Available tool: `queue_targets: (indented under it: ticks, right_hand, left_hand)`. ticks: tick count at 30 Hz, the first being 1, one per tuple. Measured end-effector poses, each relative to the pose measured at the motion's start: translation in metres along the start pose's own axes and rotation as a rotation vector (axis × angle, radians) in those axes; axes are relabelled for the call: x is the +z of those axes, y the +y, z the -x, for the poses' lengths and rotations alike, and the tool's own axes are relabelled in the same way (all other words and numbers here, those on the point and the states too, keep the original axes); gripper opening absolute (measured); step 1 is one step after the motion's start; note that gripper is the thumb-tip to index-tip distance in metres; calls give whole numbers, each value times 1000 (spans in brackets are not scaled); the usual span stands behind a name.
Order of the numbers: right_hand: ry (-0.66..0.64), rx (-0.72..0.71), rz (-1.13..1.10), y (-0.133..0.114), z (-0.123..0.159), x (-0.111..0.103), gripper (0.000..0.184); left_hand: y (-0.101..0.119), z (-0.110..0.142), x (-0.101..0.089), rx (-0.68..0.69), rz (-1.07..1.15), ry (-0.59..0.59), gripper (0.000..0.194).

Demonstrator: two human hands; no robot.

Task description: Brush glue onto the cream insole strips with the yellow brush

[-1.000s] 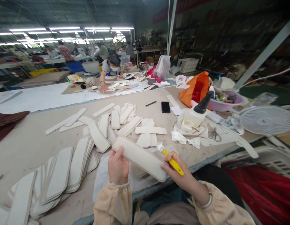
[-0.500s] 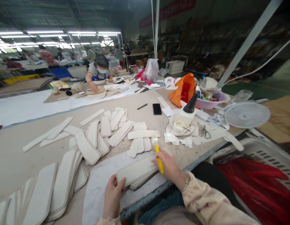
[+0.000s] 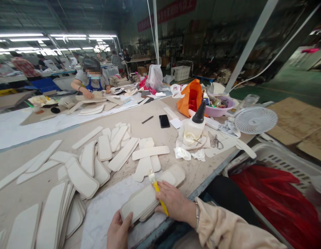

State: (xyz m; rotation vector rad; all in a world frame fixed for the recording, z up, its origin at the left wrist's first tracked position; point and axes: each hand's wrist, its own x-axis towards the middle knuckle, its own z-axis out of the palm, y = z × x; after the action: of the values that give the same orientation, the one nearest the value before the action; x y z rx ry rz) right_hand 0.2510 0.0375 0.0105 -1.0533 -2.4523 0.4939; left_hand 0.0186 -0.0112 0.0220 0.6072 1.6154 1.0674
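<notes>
In my right hand [image 3: 173, 200] is a brush [image 3: 160, 198] with a yellow handle, its bristles coated in something white and pasty. That hand rests over a stack of flat, white, round-cornered pieces [image 3: 141, 204], and the brush tip lies slanted above the top piece. At the stack's near left end my left hand [image 3: 118, 231] grips the edge, thumb on top; its other fingers are mostly hidden. Under the stack is a white sheet [image 3: 105, 204]. Beyond it, similar loose white pieces [image 3: 151, 153] lie across one another.
More white pieces [image 3: 52, 211] are heaped at left. A white bottle with a black nozzle [image 3: 194, 128], crumpled tissues [image 3: 182, 153], scissors [image 3: 216, 141] and a phone [image 3: 164, 121] lie ahead. A white fan [image 3: 255, 120] and a basket [image 3: 274, 155] stand right. A co-worker [image 3: 91, 77] sits across.
My view has turned somewhat right. My right hand and the brush have come down and left over the stack, uncovering its far end. My left hand keeps its grip on the near end.
</notes>
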Motion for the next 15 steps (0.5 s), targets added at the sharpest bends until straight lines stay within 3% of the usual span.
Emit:
queue_targets:
  ticks: [8,11,15]
  right_hand:
    - [168,178,-31,34,19,-32,25]
    - [271,184,-85,40,21,-38,18]
    - [277,116,-187,38,12,-46,21]
  left_hand:
    - [-2,2,0,27,83,13,45]
    - [8,11,3,94,105,18,40]
    - [27,24,8,171,144,9,31]
